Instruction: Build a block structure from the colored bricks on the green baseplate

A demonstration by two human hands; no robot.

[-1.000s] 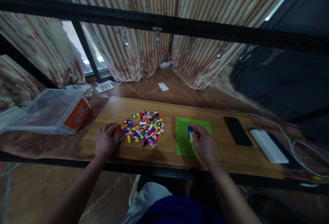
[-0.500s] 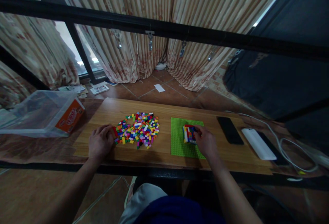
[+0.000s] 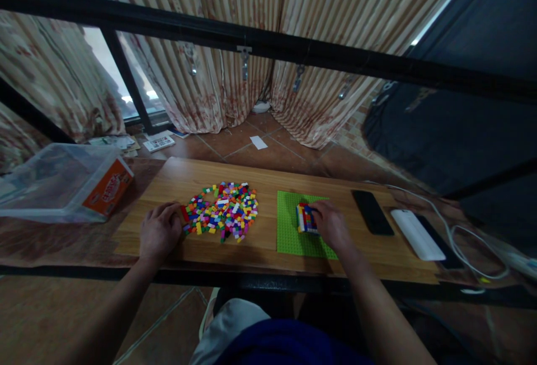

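Brick block [image 3: 307, 221], many-coloured: on the green board [image 3: 287, 237], immediately left of the right fingers, touching them at its right side; long axis uncertain, that side being covered. 
Right hand [image 3: 331, 224]: the nearer; fingers bent over the block, pinching or merely pressing, cannot tell. 
Left hand [image 3: 160, 232]: well apart, on the table [image 3: 205, 250]; fingers curled beside a red piece [image 3: 184, 213], grasp unclear. 
Loose bricks [image 3: 224, 212]: heap between left hand and board.
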